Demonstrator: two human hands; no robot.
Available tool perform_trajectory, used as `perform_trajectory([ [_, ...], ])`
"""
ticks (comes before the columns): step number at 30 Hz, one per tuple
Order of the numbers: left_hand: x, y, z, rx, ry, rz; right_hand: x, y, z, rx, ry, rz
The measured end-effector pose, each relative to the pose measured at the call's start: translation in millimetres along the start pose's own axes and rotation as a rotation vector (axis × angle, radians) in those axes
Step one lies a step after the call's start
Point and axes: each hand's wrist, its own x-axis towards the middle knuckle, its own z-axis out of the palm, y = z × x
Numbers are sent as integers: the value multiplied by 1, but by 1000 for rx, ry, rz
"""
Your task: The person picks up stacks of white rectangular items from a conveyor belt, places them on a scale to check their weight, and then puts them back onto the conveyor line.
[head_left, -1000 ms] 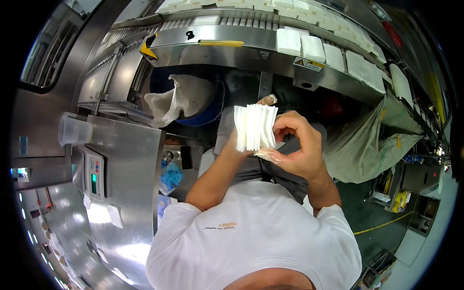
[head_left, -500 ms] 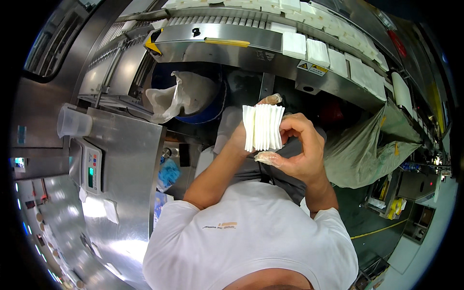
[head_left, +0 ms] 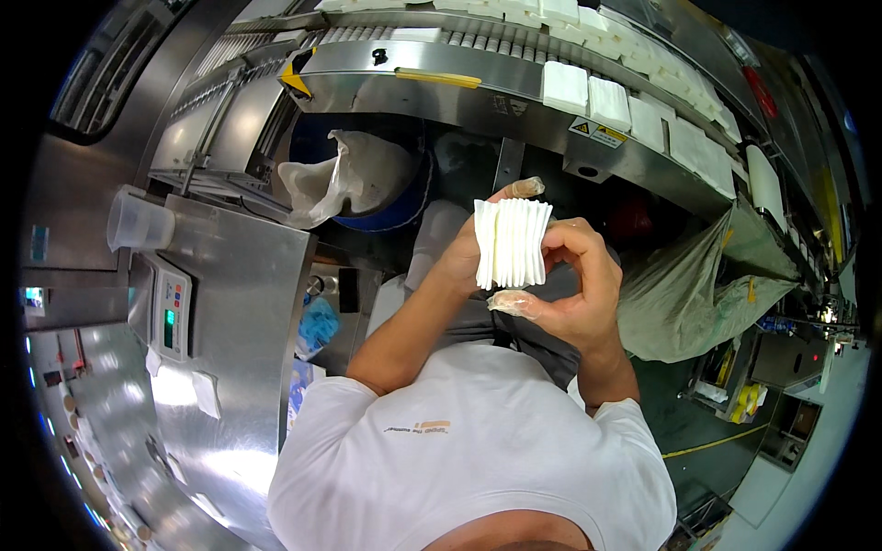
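In front of my chest I hold a fanned stack of folded white pads (head_left: 513, 244), its edges facing up. My left hand (head_left: 457, 264) grips the stack from the left and behind, and one digit in a clear finger cover shows past its far end. Curled around the right side, my right hand (head_left: 588, 280) touches the stack with its bent fingers. Its thumb, also in a clear cover, lies at the near edge. The fingers behind the stack are hidden.
A roller conveyor (head_left: 496, 44) carrying several white packets (head_left: 564, 87) runs across the far side. Below it stands a blue bin (head_left: 390, 213) with a pale liner. At left, a steel table (head_left: 241, 266) bears a scale (head_left: 172, 308) and a plastic tub (head_left: 141, 220). Grey-green sheeting (head_left: 698, 285) hangs at right.
The stack and my left hand have shifted slightly right in view. A white packet now shows on the rollers at upper middle. Both hands keep their hold.
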Motion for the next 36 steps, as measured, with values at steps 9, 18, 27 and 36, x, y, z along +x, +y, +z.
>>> perform_trajectory([
  [9, -3, 3, 14, 73, 41, 39, -3, 2, 0, -46, 15, 37],
  [18, -4, 8, 26, 202, 118, 78, -8, 4, 1, 36, 72, 111],
  [27, -5, 6, 33, 265, 227, 157, -6, 7, 6, 196, 233, 147],
  [36, -5, 9, 44, 384, 417, 399, 13, -1, 0, -412, 189, -124],
])
